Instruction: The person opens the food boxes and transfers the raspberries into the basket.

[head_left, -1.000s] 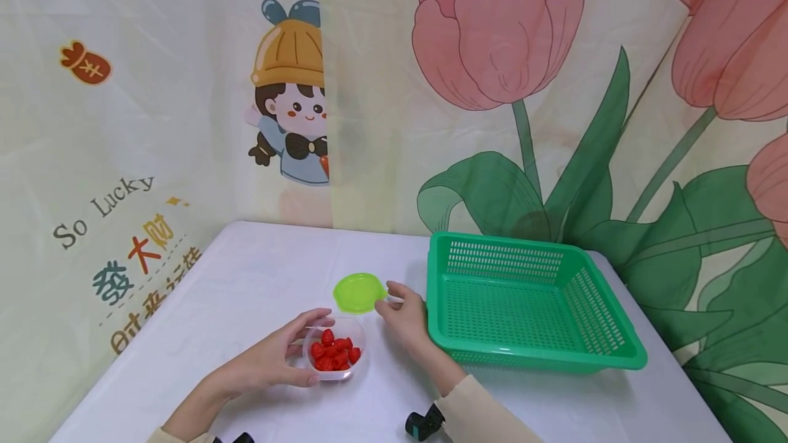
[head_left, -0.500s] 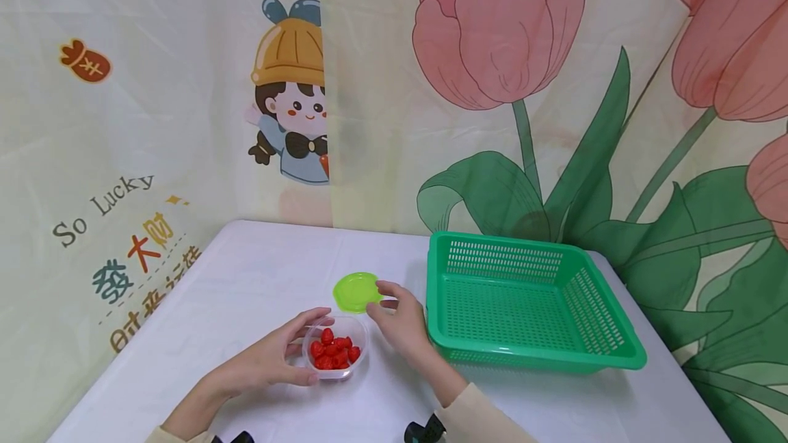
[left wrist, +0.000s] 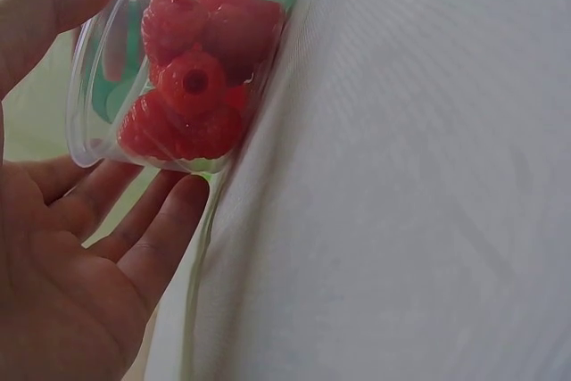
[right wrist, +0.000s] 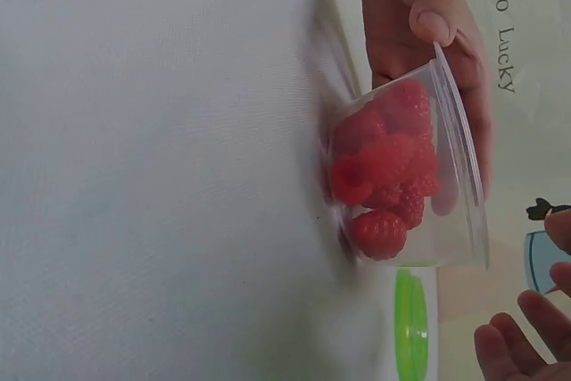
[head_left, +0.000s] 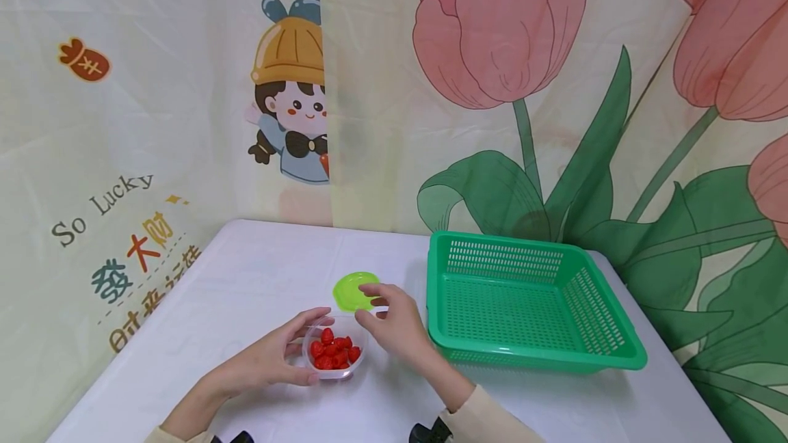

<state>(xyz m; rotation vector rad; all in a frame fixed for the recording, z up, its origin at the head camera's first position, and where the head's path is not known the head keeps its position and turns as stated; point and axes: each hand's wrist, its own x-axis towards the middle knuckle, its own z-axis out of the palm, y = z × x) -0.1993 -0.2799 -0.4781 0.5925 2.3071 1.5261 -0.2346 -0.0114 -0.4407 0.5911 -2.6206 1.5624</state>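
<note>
Our left hand curls round the clear tub, likely steadying its raspberries; beside it, our right hand, loosely parted, holds nothing; the lid lies beyond.

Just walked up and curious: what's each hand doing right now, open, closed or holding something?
Left hand: holding the clear tub of red berries.
Right hand: open, holding nothing, near the green lid.
</note>
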